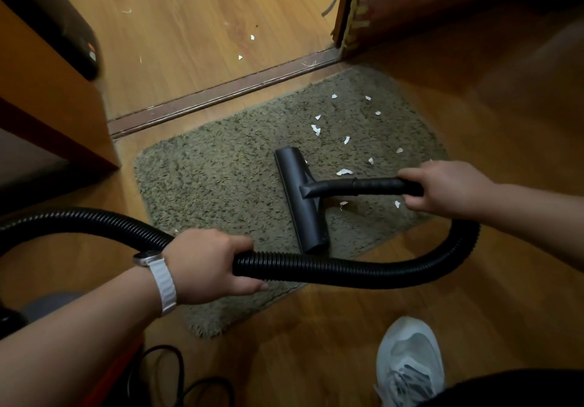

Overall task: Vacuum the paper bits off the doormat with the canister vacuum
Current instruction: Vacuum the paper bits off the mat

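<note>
Gripping the ribbed black hose (pixel 347 272) from above, the left hand (pixel 205 264) has its fingers curled round it, with the thumb on the near side. A white-strapped watch (pixel 148 256) sits on that wrist. The right hand (pixel 442 185) is clamped on the stiff tube (pixel 357 184) at the hose's other end, fingers wrapped tight. Between the two hands the one hose loops low over the wooden floor (pixel 316 343).

The tube joins one flat black nozzle (pixel 303 198), which lies on the shaggy olive doormat (pixel 205 179) near its middle, its long side running from far to near. The paper bits (pixel 315 129) are scattered over the mat, all to the right of the nozzle. Eleven can be counted plainly: nine beyond the tube and two on the near side of it. A twelfth speck sits tight against the nozzle's right edge (it is too small to be sure of). The mat's left half shows none.

Past the brown door strip (pixel 221 90), two more white bits (pixel 252 37) lie on the floor, with a couple of thin slivers farther left. One pale sneaker (pixel 410 362) stands at lower right, just off the mat, and one thin black cord (pixel 167 372) curls on the floor at the bottom left.
</note>
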Tool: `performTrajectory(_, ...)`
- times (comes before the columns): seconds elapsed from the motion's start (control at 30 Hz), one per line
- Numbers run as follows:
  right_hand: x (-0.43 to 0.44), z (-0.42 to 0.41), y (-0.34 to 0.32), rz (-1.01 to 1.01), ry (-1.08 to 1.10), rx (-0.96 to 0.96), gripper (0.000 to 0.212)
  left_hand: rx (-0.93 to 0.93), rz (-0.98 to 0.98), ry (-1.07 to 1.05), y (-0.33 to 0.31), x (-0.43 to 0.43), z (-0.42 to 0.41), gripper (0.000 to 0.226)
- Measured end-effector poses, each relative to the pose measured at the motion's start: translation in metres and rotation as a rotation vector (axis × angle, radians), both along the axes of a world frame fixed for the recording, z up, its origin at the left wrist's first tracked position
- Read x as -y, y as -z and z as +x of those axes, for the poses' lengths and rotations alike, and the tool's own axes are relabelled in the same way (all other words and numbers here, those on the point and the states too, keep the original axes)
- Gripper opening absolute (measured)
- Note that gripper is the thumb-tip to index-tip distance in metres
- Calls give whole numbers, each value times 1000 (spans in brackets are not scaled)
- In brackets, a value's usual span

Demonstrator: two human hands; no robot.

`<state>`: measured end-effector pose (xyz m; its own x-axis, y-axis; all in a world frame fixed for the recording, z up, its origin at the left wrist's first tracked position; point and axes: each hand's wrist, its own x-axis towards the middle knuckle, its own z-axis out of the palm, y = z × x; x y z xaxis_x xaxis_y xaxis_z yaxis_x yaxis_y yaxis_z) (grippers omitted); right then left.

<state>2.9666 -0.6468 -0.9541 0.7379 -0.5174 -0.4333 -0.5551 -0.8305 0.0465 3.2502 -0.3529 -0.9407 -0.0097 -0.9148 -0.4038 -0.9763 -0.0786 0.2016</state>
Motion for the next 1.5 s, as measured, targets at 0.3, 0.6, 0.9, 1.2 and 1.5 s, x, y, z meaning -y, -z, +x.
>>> performTrajectory(0.3,-22,-40,19,17,134,73,33,-24,-82,3,17,-11,-9,88)
performTrajectory(0.6,-49,-64,31,-33,223,115,46,24,-84,29,16,-11,-17,87)
performTrajectory(0.9,-66,-34,34,-10,114,190,46,41,-118,75,16,-15,-15,82)
performTrajectory(1.2,-59,-83,23,-60,406,132,47,9,-152,38,12,-12,-19,75)
performTrajectory(1.5,-102,-66,37,-27,315,115,53,70,-15,113,11,-16,-16,78)
